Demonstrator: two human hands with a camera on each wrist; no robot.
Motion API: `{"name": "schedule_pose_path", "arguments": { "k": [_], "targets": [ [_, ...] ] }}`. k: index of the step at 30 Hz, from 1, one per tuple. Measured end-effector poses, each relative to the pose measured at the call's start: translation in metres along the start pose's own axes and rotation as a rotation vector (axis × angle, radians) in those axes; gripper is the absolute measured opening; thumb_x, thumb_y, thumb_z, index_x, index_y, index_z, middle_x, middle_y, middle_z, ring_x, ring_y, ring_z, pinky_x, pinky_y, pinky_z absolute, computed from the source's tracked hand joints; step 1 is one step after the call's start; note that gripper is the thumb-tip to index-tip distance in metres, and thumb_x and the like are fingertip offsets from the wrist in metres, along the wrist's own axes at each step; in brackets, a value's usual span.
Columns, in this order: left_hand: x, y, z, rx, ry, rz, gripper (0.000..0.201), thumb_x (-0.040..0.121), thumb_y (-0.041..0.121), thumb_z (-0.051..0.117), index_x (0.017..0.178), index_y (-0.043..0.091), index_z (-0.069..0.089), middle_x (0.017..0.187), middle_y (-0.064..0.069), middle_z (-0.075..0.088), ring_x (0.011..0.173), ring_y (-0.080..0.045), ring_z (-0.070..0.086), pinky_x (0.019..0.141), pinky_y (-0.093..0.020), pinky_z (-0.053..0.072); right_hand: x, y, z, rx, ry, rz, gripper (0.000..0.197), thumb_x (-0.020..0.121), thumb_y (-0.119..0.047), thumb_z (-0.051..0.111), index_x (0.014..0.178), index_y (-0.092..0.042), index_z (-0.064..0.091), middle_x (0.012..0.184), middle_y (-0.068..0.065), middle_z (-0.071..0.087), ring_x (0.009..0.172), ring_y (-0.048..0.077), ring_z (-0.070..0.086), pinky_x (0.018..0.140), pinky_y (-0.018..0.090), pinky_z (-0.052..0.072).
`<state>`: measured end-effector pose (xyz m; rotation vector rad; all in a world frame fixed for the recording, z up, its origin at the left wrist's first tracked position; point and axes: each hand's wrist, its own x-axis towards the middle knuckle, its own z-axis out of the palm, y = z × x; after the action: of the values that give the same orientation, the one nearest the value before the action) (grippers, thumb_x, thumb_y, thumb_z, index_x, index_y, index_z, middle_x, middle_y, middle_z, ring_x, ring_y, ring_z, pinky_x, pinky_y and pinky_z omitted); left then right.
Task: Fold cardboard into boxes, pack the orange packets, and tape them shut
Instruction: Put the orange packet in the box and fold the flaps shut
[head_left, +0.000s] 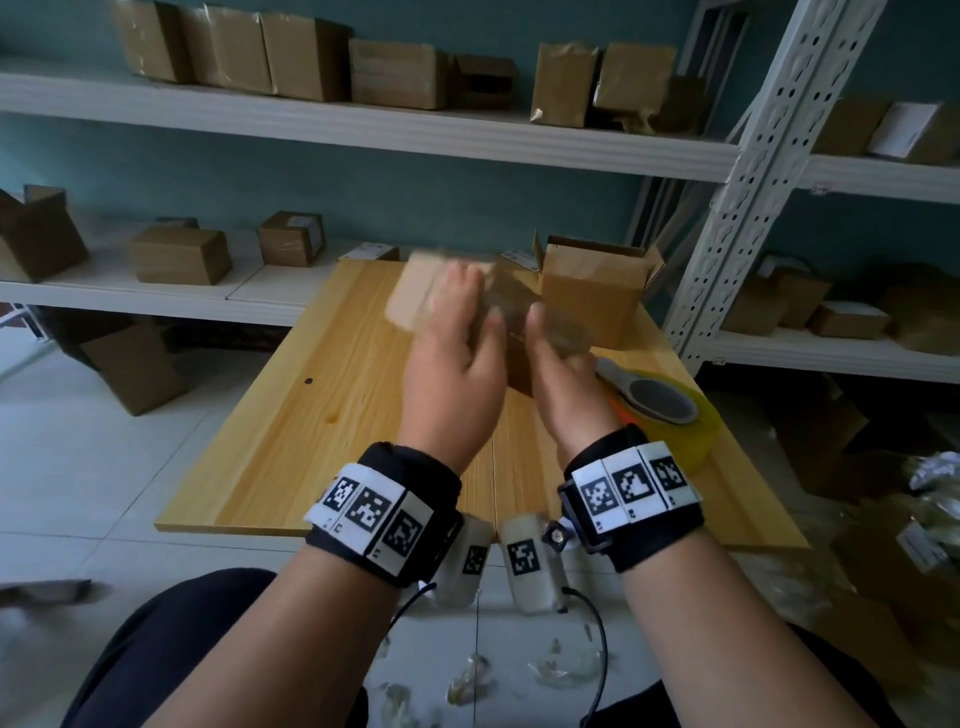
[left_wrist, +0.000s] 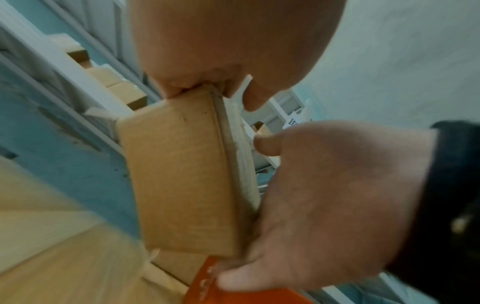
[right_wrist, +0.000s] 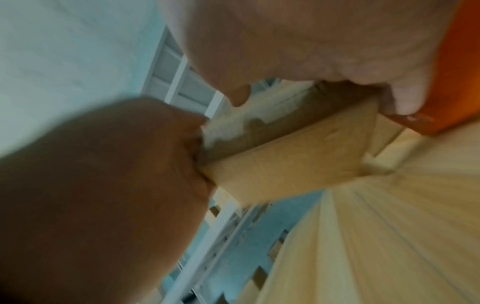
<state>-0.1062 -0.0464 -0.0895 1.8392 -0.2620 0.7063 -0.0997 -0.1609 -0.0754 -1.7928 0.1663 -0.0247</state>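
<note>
I hold a small brown cardboard box (head_left: 415, 299) in the air over the wooden table (head_left: 322, 415), and it is blurred by motion. My left hand (head_left: 472, 304) grips its near left side, fingers over the top. My right hand (head_left: 550, 332) grips the right end, thumb up. In the left wrist view the left hand (left_wrist: 207, 82) pinches a corner of the box (left_wrist: 182, 185) while the right hand (left_wrist: 259, 216) clasps the opposite edge. The right wrist view shows the box (right_wrist: 285, 164) between the right hand (right_wrist: 322, 90) and the left hand (right_wrist: 103, 185). No packet inside it is visible.
An open-topped cardboard box (head_left: 592, 296) stands at the table's back right. A tape dispenser (head_left: 660, 402) with a yellowish roll lies at the right edge, with an orange object (left_wrist: 207, 288) near it. White shelves (head_left: 363, 130) with several boxes run behind and to the right.
</note>
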Motion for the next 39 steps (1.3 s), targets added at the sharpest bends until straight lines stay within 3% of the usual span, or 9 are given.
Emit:
{"name": "schedule_pose_path", "arguments": {
  "k": [4,6,9,13,16,19,24,34,39],
  "targets": [
    [0.0,0.021,0.003,0.091,-0.051,0.433,0.042,0.108,0.013,0.049,0.148,0.009,0.061,0.159,-0.006,0.052,0.154,-0.013,0.04,0.131,-0.041,0.022,0.009,0.008,0.003,0.602,-0.063,-0.004,0.047,0.108,-0.058,0.043,0.13,-0.024,0.065,0.117,-0.005,0.076,0.094,0.006,0.075,0.082,0.03,0.059],
    [0.001,0.023,0.004,0.12,-0.074,0.483,0.044,0.108,0.011,0.049,0.151,0.005,0.056,0.162,-0.009,0.048,0.156,-0.016,0.037,0.13,-0.044,0.024,0.012,0.012,-0.001,0.693,-0.097,-0.057,0.05,0.106,-0.061,0.047,0.134,-0.023,0.064,0.121,-0.004,0.075,0.105,0.007,0.074,0.092,0.033,0.057],
    [0.004,0.017,-0.001,0.094,-0.094,0.357,0.052,0.111,0.015,0.047,0.161,0.005,0.039,0.172,-0.012,0.029,0.163,-0.017,0.019,0.133,-0.048,0.017,0.017,0.014,-0.003,0.646,-0.019,-0.057,0.064,0.092,-0.069,0.064,0.137,-0.024,0.061,0.126,0.002,0.075,0.121,0.019,0.07,0.113,0.05,0.048],
    [0.014,0.012,-0.015,-0.062,0.016,0.119,0.06,0.112,0.024,0.048,0.167,0.01,0.028,0.176,-0.007,0.02,0.163,-0.014,0.013,0.133,-0.047,0.02,0.02,0.016,0.001,0.381,0.279,-0.228,0.018,0.1,-0.041,0.059,0.109,-0.029,0.069,0.111,0.0,0.076,0.108,0.02,0.072,0.103,0.054,0.056],
    [0.027,0.009,-0.025,-0.157,0.131,-0.044,0.063,0.109,0.041,0.047,0.164,0.014,0.036,0.173,-0.007,0.031,0.161,-0.015,0.023,0.13,-0.048,0.028,0.011,0.013,0.011,0.308,0.294,-0.36,0.037,0.109,-0.026,0.055,0.145,-0.021,0.061,0.142,-0.004,0.066,0.132,0.011,0.061,0.115,0.041,0.049],
    [0.038,0.007,-0.035,-0.24,0.245,-0.287,0.063,0.103,0.063,0.048,0.148,0.02,0.055,0.145,0.001,0.061,0.135,-0.013,0.056,0.117,-0.047,0.046,-0.002,0.006,0.016,0.219,0.26,-0.569,0.041,0.109,-0.013,0.055,0.15,-0.015,0.055,0.152,0.0,0.056,0.136,-0.003,0.051,0.107,0.006,0.041],
    [0.039,0.01,-0.044,-0.509,0.168,-0.676,0.084,0.091,0.087,0.041,0.15,0.029,0.051,0.139,0.003,0.064,0.121,-0.017,0.065,0.098,-0.046,0.057,-0.009,-0.001,0.019,0.098,0.141,-0.915,0.043,0.105,0.008,0.05,0.145,-0.006,0.056,0.159,0.008,0.048,0.156,0.02,0.034,0.122,0.022,0.033],
    [0.033,0.03,-0.053,-0.762,0.039,-0.806,0.043,0.094,0.06,0.06,0.123,0.029,0.068,0.11,-0.002,0.079,0.101,-0.023,0.079,0.086,-0.038,0.06,-0.003,-0.018,0.001,-0.242,0.269,-1.17,0.057,0.102,-0.016,0.069,0.152,0.002,0.049,0.159,0.02,0.046,0.153,0.034,0.038,0.125,0.05,0.034],
    [0.03,0.051,-0.051,-0.641,0.173,-0.604,0.035,0.085,0.047,0.083,0.104,0.018,0.075,0.113,-0.009,0.08,0.098,-0.018,0.079,0.09,-0.038,0.061,-0.008,-0.015,-0.006,-0.078,0.269,-0.888,0.082,0.099,-0.038,0.073,0.164,-0.012,0.032,0.157,0.006,0.053,0.146,0.013,0.048,0.118,0.036,0.045]
  ]
}}
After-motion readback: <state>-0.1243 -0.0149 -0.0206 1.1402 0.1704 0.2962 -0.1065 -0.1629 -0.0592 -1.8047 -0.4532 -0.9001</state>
